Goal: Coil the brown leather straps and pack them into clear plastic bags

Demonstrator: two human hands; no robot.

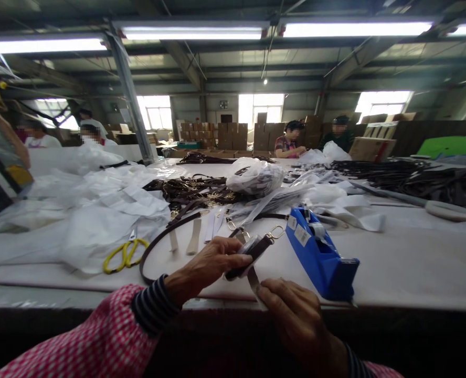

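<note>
My left hand is closed around a dark brown strap near the table's front edge, thumb on top. Clear plastic is bunched at the grip, and a gold metal clasp sticks out at the strap's end. Just to the right, my right hand pinches a thin greyish strip that hangs below the strap. Its fingertips press together on the strip's lower end. A length of dark strap curves over the table at the left of my left hand.
Yellow-handled scissors lie on the left. A blue tape dispenser stands right of my hands. Loose strips, a pile of straps and white wrapping sheets lie beyond. Several people work across the table, before stacked cartons.
</note>
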